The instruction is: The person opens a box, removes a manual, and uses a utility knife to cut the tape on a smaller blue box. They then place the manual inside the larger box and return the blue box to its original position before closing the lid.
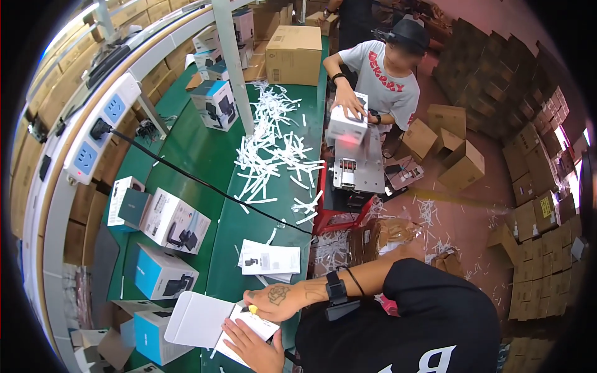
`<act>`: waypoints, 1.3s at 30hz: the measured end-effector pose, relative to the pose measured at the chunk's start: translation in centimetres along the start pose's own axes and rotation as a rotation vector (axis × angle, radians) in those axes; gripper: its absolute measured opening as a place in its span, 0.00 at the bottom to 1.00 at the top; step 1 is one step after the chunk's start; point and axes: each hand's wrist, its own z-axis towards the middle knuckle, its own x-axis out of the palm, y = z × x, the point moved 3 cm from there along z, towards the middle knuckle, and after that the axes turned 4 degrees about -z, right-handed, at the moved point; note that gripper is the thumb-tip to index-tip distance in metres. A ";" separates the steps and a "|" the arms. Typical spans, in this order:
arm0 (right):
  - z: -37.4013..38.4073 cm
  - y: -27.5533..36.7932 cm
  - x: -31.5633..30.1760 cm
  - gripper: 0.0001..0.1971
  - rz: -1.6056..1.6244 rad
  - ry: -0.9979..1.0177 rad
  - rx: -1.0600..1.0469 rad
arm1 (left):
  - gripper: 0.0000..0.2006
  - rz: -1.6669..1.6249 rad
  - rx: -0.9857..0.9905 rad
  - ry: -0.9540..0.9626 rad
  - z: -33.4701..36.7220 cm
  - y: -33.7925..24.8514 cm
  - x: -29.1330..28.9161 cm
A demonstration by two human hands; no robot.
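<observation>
A white carton (pixel 221 326) with its flap folded out lies before me at the table's near edge. My left hand (pixel 254 348) rests on its printed white face, fingers stretched flat. Bent over the carton's upper edge, my right hand (pixel 277 301) has its fingers curled under, and what they grip is hidden. Something small and yellow (pixel 252 309) shows at its thumb. Just beyond lies a small stack of printed leaflets (pixel 270 258). Several blue-and-white product boxes (pixel 165 273) stand left of my hands.
White paper strips (pixel 267 155) litter the green table (pixel 186 149). A black cable (pixel 205 177) hangs across it from a power strip (pixel 102 127). Across from me, a person (pixel 388 81) holds a white box (pixel 348 124) over a metal machine (pixel 360 168). Brown cartons (pixel 463 165) lie on the floor.
</observation>
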 end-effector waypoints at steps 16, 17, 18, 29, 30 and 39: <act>0.5 2.5 -3.6 0.11 -0.221 0.256 0.045 | 0.52 -0.078 -0.021 -0.056 -0.7 3.0 2.8; 0.5 2.6 -3.3 0.12 -0.139 0.339 0.169 | 0.53 -0.084 -0.013 -0.080 -1.0 2.8 2.7; 0.7 2.7 -3.1 0.12 -0.148 0.339 0.173 | 0.53 -0.091 -0.013 -0.086 -1.0 2.9 2.5; 1.0 -0.2 -0.7 0.12 -0.103 0.224 -0.045 | 0.53 -0.178 -0.029 -0.036 -1.1 2.7 1.8; 0.9 1.2 -0.8 0.14 0.128 0.348 0.301 | 0.53 -0.189 -0.042 -0.046 -1.5 3.0 1.7; 0.5 4.3 0.3 0.20 -0.432 0.086 -0.041 | 0.55 -0.073 -0.045 -0.182 -2.7 3.1 2.9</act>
